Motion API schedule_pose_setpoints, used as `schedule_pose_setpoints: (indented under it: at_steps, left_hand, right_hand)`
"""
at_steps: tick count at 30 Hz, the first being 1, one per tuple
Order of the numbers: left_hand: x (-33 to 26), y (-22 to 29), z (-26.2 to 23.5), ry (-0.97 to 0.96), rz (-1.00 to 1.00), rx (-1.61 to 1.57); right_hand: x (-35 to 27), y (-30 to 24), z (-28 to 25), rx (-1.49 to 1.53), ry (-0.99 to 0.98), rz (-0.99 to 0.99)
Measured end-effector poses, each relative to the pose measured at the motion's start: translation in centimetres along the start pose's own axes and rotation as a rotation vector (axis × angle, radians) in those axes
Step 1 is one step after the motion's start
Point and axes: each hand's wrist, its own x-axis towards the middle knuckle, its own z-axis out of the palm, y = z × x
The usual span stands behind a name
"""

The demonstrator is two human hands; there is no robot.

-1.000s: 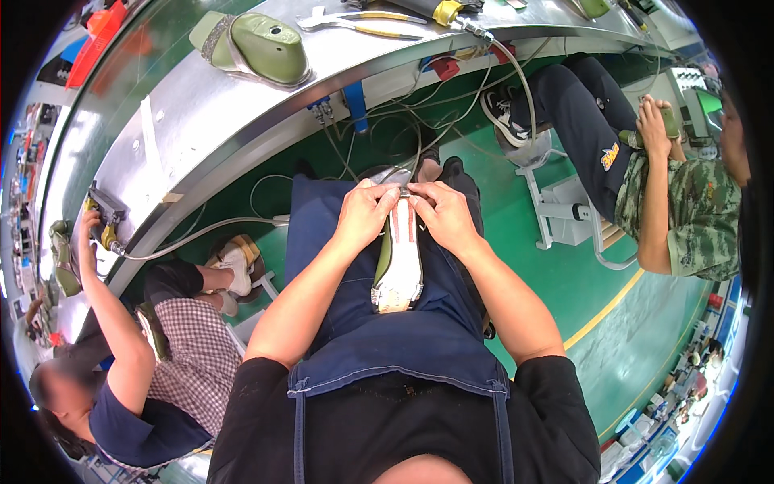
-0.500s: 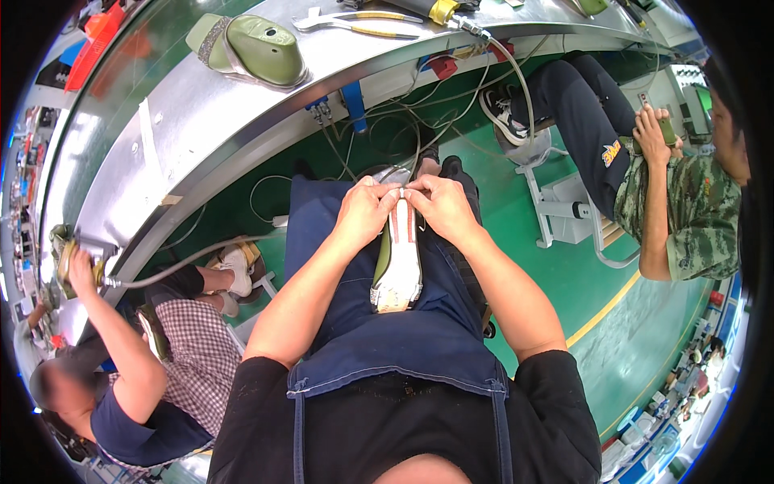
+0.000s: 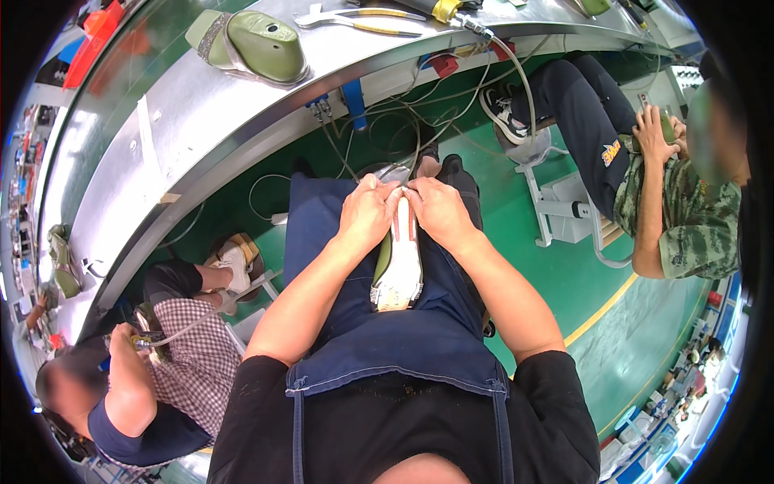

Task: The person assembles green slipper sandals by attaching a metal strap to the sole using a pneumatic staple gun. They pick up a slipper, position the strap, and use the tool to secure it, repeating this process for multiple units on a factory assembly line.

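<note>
A shoe on a last lies sole up along my lap, its pale insole board uppermost. Green upper shows along its left side, and the wide end points toward me. At the narrow far end, my left hand is closed, with thumb and fingers pinching the edge. My right hand grips the same end from the other side, its fingers curled and nearly meeting the left ones. What lies right under the fingertips is hidden. A navy apron is beneath the shoe.
On the metal bench ahead lie a green shoe last, pliers and a yellow-black air tool. Hoses hang below. One co-worker sits at left with a hosed tool; another at right holds a green piece.
My fingers have closed further over the shoe's far end, hiding the pale tip. The left co-worker's hand has come down from the bench to the lap with the hosed tool.
</note>
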Motion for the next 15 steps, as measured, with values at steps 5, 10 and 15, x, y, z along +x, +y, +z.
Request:
schedule_pose_setpoints:
  at_steps: [5,10,15]
  left_hand:
    - [-0.3,-0.2,0.2,0.013,0.013,0.002]
    - [0.0,-0.2,0.6,0.014,0.015,0.003]
    - [-0.2,-0.4,0.4,-0.017,-0.032,-0.102]
  right_hand:
    - [0.1,-0.1,-0.5,0.082,-0.079,0.098]
    - [0.4,-0.7,-0.6,0.005,-0.078,0.114]
    - [0.5,-1.1,-0.6,-0.039,-0.130,0.148]
